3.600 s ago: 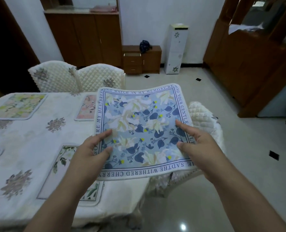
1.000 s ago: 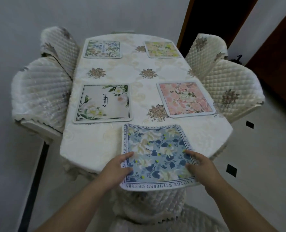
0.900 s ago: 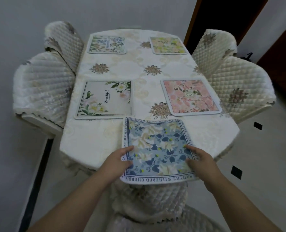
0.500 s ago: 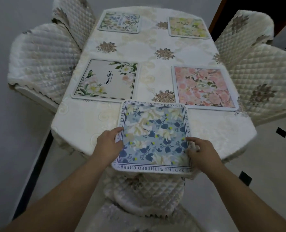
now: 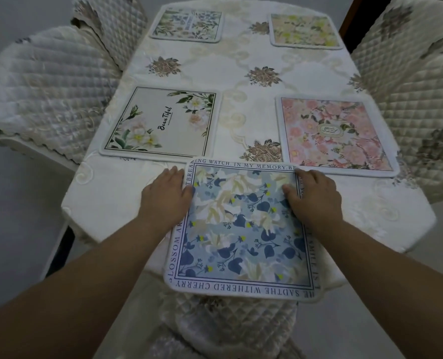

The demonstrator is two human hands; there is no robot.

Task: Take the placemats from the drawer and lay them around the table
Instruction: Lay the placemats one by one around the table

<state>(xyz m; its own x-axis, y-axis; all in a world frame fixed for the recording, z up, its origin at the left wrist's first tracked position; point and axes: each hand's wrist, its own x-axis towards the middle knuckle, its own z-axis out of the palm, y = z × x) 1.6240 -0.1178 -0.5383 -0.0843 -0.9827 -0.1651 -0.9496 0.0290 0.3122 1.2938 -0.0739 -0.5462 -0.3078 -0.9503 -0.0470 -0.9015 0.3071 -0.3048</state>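
Five placemats on the counter [image 5: 241, 81], chairs around it.

The nearest placemat [image 5: 243, 229] lies at the near end of the counter, its near edge hanging past the rim above the near chair [image 5: 236, 322]. The left hand [image 5: 164, 200] rests on its left edge, the right hand [image 5: 315, 198] on its right edge. Behind it to the left lies the mid-left placemat [image 5: 160, 123], behind it to the right the mid-right placemat [image 5: 334, 134]. At the far end lie the far-left placemat [image 5: 186, 24] and the far-right placemat [image 5: 304, 31]. The left chairs [image 5: 46, 84] stand beside the counter's left side, the right chairs [image 5: 417, 94] beside its right.
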